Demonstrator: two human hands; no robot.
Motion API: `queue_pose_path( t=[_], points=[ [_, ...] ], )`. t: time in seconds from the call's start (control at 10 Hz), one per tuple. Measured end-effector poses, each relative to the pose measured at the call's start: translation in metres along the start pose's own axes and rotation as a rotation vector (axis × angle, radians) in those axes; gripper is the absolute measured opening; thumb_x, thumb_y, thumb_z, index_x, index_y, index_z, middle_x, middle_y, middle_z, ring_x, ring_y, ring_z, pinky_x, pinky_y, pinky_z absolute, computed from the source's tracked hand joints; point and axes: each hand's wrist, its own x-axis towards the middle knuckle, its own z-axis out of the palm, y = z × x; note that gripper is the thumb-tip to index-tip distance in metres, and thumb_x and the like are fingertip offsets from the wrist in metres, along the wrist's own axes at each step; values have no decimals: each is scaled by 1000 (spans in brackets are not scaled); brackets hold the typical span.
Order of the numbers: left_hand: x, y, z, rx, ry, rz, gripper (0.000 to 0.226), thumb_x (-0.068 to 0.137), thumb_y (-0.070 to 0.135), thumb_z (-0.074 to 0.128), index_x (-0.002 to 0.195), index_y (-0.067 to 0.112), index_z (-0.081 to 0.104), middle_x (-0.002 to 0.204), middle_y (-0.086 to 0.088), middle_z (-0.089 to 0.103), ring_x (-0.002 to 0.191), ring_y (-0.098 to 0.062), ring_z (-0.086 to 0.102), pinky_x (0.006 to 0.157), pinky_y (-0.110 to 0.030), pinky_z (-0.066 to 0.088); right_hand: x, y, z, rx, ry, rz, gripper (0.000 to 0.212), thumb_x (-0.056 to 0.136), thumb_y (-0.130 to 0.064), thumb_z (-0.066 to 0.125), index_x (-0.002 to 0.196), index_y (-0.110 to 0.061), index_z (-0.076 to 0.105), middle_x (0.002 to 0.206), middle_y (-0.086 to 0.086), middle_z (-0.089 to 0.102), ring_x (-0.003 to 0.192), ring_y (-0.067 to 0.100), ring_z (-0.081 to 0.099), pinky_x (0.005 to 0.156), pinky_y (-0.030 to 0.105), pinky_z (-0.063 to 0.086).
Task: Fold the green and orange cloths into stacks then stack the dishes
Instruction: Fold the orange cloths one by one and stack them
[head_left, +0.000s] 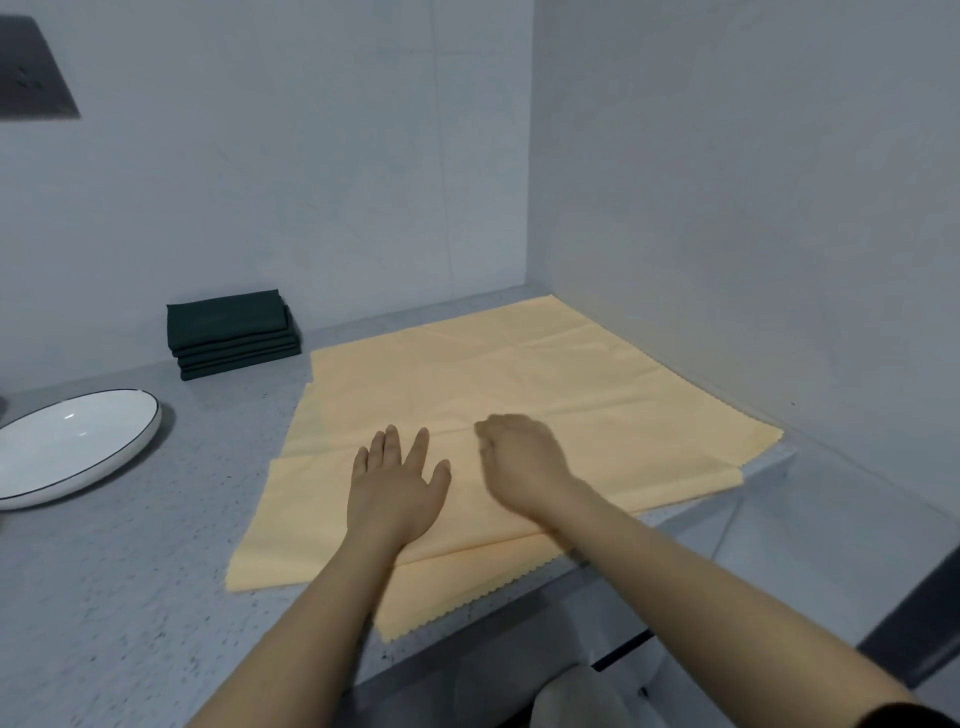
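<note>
A large orange cloth (519, 395) lies spread flat on the grey counter, with further orange layers showing under its near edge. My left hand (397, 480) rests palm down on it, fingers straight. Just to the right, my right hand (524, 460) hovers at the cloth with its fingers loosely curled downward and nothing seen in its grip. A stack of folded dark green cloths (231, 332) stands at the back against the wall. A white oval dish with a dark rim (130, 441) sits at the left.
Grey walls close the counter at the back and right. The counter's front edge (519, 587) runs diagonally under the cloth's zigzag hem, which overhangs it. A dark socket plate (31, 73) is on the wall, upper left.
</note>
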Motion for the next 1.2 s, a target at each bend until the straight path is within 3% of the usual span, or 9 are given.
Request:
queue_pose_path(
  t=[0.1,0.2,0.4,0.7,0.9,1.0,1.2],
  points=[
    [-1,1,0,-8,3,3,63,97,56,11,152,30,-2,160,-9,-6,147,-21,-8,119,-38,-5,-11,-19,17,22,-145,4,48,103,-27,20,149,-14,22,157,5,19,145,21,14,117,33,8],
    [0,0,-1,-6,4,2,63,97,56,11,152,30,-2,160,-9,-7,147,-21,-9,119,-38,-6,-18,-10,23,-27,-175,52,52,102,-37,15,152,-24,9,159,-3,4,146,15,0,119,35,-3],
    [2,-3,0,-3,6,8,63,96,57,10,152,31,-2,160,-9,-7,147,-22,-9,119,-39,-5,-29,41,6,-101,-183,230,53,100,-45,9,151,-32,0,159,-8,-4,146,13,-5,118,35,-6],
    [1,-4,2,2,0,12,63,96,57,9,152,31,-3,160,-9,-7,147,-22,-9,119,-38,-5,-43,112,-17,-124,-146,462,57,96,-56,10,150,-38,3,159,-7,-2,146,15,-2,118,38,-3],
    [-1,-2,1,8,-1,6,63,96,56,9,152,30,-3,160,-9,-7,147,-22,-8,119,-39,-5,-45,118,-21,-143,-167,509,59,96,-56,9,151,-34,3,159,-2,-2,147,20,-3,118,40,-4],
    [-3,2,4,9,-14,5,63,96,56,9,152,30,-3,160,-10,-7,147,-23,-8,119,-39,-5,-42,104,-21,-210,-153,481,56,99,-46,9,152,-28,4,160,4,0,147,23,-3,118,42,-6],
    [-4,4,2,-7,-31,5,63,96,56,8,152,29,-4,159,-9,-9,147,-22,-9,119,-39,-5,-13,26,-1,-29,-96,164,51,101,-36,15,151,-26,15,159,4,10,147,20,4,118,37,-2]
  ],
)
